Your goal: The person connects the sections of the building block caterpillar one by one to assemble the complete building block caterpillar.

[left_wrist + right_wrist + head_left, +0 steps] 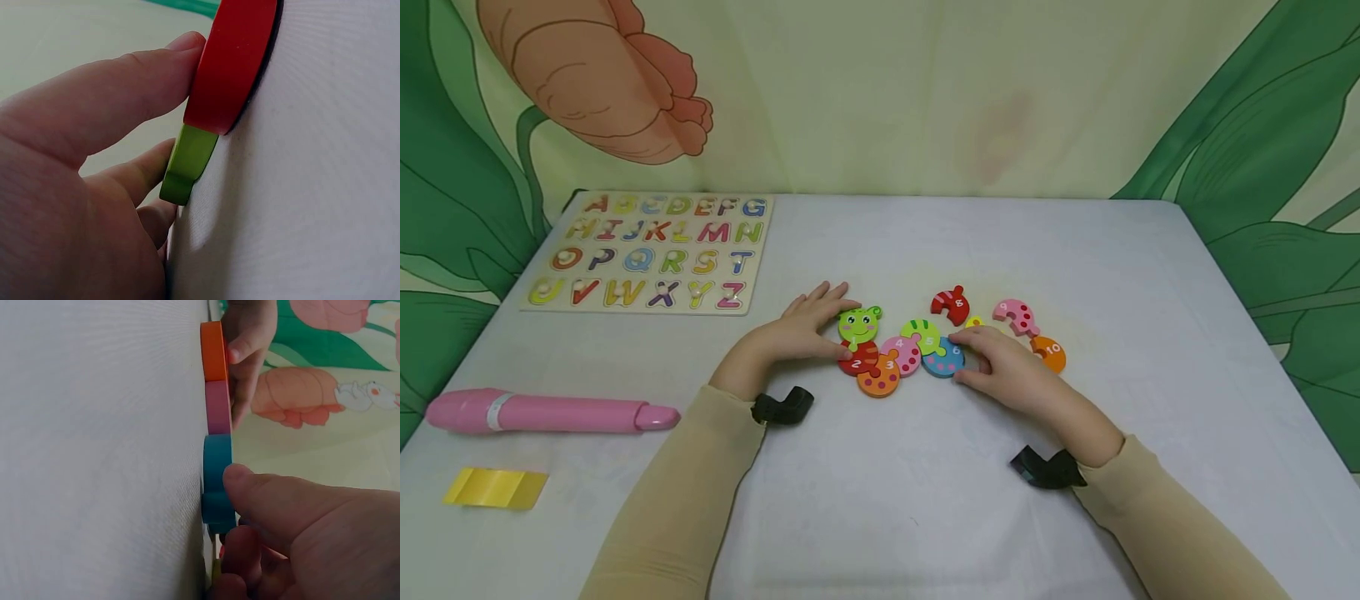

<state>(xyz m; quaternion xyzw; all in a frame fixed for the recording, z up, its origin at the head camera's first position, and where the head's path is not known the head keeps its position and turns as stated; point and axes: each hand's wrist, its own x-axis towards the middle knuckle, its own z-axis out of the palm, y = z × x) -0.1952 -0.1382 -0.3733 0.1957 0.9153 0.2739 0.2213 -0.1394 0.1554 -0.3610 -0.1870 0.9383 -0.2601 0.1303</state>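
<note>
A caterpillar number puzzle lies partly joined on the white table: a smiling green head (859, 322), red piece 2 (859, 358), orange piece 3 (878, 382), pink piece 4 (902, 357), green piece 5 (921, 335) and blue piece 6 (943, 362). My left hand (797, 333) rests at its left side, thumb against the red piece's edge, fingers spread beside the head. With thumb and fingers my right hand (1018, 371) pinches the blue piece (217, 464) at the right end. A yellow piece (973, 322) is mostly hidden behind that hand.
Beyond the right hand lie red piece 8 (953, 305), a pink spotted piece (1018, 315) and orange piece 10 (1050, 354). An alphabet board (692, 304) sits back left. Nearer on the left are a pink pen-shaped object (572, 414) and a yellow folded strip (496, 488).
</note>
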